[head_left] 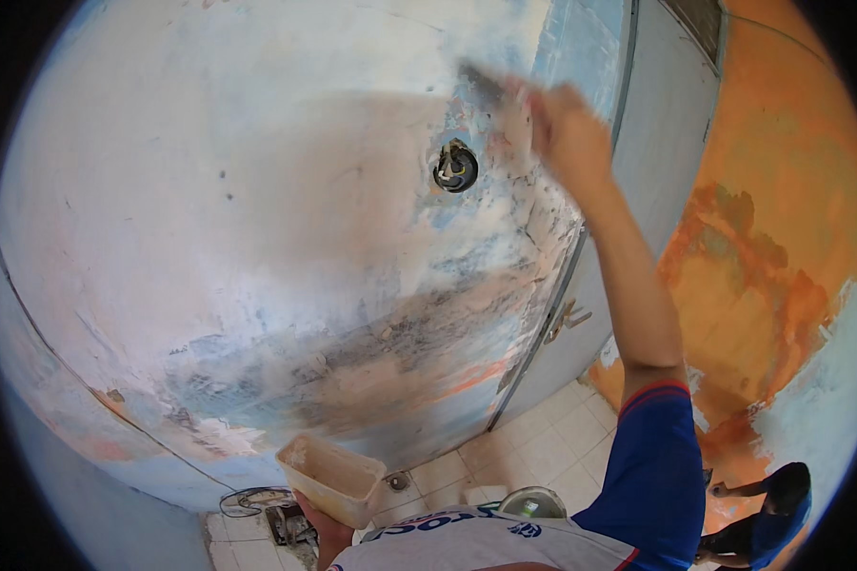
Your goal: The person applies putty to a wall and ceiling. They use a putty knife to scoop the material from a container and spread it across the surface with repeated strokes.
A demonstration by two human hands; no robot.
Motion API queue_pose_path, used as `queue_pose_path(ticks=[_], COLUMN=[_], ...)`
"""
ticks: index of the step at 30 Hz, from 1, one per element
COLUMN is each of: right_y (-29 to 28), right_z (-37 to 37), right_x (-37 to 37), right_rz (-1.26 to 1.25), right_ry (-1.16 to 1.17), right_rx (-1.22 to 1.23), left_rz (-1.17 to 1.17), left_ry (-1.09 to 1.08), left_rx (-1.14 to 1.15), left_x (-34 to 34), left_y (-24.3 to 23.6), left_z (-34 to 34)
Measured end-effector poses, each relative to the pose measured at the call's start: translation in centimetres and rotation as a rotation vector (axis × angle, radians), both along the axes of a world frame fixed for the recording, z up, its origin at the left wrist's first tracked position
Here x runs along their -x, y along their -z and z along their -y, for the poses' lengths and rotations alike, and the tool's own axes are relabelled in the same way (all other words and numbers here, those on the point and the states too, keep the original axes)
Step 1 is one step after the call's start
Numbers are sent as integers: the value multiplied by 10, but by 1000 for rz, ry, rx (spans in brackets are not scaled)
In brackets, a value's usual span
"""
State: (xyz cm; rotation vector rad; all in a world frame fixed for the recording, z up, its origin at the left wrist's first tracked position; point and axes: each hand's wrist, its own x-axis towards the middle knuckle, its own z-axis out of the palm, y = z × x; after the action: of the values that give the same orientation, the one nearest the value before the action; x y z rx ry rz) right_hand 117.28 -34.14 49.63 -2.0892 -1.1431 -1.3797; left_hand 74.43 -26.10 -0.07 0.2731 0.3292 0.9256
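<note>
Right hand (567, 133) raised high, clamped on blurred scraper (481, 84) pressed to patchy wall (209, 209), just right of round wall hole (456, 167). Left hand (326, 533) low, gripped under rectangular beige tub (331, 479) near chest. Grey door (657, 152) beside wall; orange wall (781, 238) further right.

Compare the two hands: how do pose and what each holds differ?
The right hand is raised high against the wall, arm stretched up; the left hand sits low near the body. The right hand presses a flat, blurred scraper blade to the wall beside a round wall hole; the left hand props a pale rectangular tub from beneath. Both are bare, and each grips something.
</note>
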Motion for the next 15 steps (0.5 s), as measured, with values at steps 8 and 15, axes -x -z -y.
queue_pose_path(ticks=[8,15], right_y=[-114,91], right_z=[-17,1], right_x=[-116,-71], right_rz=[238,124], right_ry=[98,-216], right_rx=[-208,-143], left_rz=[-87,-47], left_ry=[21,-4], left_rx=[111,73], left_x=[-10,6], left_y=[-15,11], left_z=[17,10])
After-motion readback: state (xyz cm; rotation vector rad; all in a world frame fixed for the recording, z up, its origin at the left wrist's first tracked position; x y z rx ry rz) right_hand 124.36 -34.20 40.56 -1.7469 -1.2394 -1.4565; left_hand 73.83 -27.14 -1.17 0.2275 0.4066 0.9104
